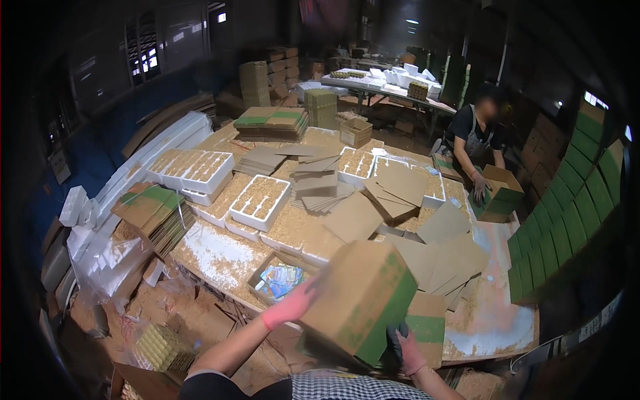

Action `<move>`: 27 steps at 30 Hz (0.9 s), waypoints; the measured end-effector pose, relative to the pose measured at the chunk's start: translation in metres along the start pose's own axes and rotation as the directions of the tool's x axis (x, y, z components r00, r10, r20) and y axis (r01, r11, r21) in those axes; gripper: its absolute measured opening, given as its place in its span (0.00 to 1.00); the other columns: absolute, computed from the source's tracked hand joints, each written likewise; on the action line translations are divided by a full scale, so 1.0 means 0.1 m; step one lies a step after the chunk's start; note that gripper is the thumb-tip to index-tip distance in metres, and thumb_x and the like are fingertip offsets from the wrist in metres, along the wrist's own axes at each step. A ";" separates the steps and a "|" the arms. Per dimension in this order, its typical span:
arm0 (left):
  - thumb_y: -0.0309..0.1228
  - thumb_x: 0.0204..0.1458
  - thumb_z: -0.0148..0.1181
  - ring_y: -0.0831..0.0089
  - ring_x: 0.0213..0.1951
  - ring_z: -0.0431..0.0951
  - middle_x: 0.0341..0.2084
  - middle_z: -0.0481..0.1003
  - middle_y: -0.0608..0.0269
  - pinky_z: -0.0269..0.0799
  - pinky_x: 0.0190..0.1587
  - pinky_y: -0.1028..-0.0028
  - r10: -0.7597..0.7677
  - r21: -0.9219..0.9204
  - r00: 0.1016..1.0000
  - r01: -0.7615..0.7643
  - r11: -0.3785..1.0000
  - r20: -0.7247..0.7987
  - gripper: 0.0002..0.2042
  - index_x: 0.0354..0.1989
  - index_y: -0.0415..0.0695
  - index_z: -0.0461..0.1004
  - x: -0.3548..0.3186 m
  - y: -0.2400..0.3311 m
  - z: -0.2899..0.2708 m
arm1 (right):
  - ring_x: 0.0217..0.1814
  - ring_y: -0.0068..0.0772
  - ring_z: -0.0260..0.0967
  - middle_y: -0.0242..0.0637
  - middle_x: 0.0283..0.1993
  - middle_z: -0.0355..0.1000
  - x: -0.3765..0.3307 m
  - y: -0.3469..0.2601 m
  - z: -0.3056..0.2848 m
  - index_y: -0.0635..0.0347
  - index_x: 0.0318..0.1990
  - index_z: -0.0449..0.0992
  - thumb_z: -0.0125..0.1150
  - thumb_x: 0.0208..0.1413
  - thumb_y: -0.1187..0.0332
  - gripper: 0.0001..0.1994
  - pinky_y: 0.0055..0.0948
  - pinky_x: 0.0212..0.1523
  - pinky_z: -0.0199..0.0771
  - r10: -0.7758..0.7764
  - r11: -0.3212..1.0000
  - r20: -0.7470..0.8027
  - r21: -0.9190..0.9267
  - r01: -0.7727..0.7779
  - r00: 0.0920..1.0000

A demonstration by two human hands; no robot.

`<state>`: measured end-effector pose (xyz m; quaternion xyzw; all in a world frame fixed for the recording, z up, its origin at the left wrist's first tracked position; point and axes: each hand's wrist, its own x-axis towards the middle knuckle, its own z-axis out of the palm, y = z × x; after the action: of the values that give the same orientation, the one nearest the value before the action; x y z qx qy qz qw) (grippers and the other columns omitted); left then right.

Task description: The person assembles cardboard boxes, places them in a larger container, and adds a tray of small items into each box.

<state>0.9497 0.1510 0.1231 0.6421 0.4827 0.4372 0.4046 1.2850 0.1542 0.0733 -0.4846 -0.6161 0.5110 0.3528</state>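
Note:
A large brown cardboard box (353, 290) with a green band is tilted in front of me, between my two hands and over the near edge of the table. My left hand (295, 304), in a pink glove, presses on its left side, the fingertips blurred against the cardboard. On the lower right, my right hand (405, 348) grips the green part, its pink glove dark over the fingers. Just beyond my left hand, a small open carton (256, 272) holds blue-and-white printed packets (280, 279). Flat cardboard with a green band (428, 327) lies beside my right hand.
White foam trays (261, 202) filled with sawdust-like material cover the table's middle. Loose cardboard sheets (443, 257) lie to the right. Folded cartons (157, 217) are stacked at left. Across the table, a co-worker (470, 133) handles an open box (500, 193). Green-banded boxes (567, 220) stand at far right.

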 end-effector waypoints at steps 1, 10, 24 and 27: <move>0.38 0.63 0.46 0.61 0.63 0.63 0.62 0.62 0.48 0.58 0.64 0.67 -0.074 -0.230 0.996 0.061 0.971 -0.052 0.27 0.66 0.35 0.55 -0.14 -0.08 0.04 | 0.67 0.35 0.57 0.48 0.62 0.65 0.00 -0.51 0.18 0.70 0.67 0.55 0.56 0.59 0.65 0.31 0.31 0.64 0.58 -0.064 0.970 -0.193 0.217 0.106 0.979; 0.36 0.61 0.50 0.58 0.51 0.72 0.52 0.71 0.51 0.66 0.57 0.67 -0.640 -0.701 0.732 0.327 0.633 -0.236 0.24 0.62 0.36 0.59 -0.94 -0.60 -0.12 | 0.38 0.55 0.74 0.54 0.37 0.74 0.34 -1.26 0.08 0.42 0.71 0.49 0.45 0.58 0.70 0.32 0.46 0.44 0.73 -0.072 0.621 0.925 -0.250 0.743 0.372; 0.33 0.55 0.49 0.43 0.55 0.69 0.55 0.68 0.36 0.66 0.57 0.60 -0.639 0.366 0.747 0.655 0.661 -0.185 0.33 0.70 0.42 0.47 -0.60 0.09 0.06 | 0.62 0.47 0.64 0.57 0.58 0.66 3.15 0.92 1.60 0.73 0.61 0.63 0.62 0.50 0.41 0.43 0.42 0.58 0.68 0.444 0.877 0.381 -0.368 -0.308 0.811; 0.33 0.55 0.49 0.46 0.56 0.70 0.55 0.67 0.36 0.66 0.57 0.61 -0.683 0.326 0.702 0.706 0.629 -0.203 0.33 0.70 0.42 0.48 -0.53 0.20 0.11 | 0.58 0.49 0.69 0.47 0.67 0.58 3.09 0.79 1.91 0.60 0.69 0.53 0.70 0.41 0.42 0.51 0.51 0.55 0.70 0.480 0.560 0.155 -0.812 -0.165 0.864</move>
<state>0.9578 0.0947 0.1296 0.4586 0.7790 0.1646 0.3946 1.0388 0.3953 -0.0655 -0.5920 -0.7265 0.3307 -0.1117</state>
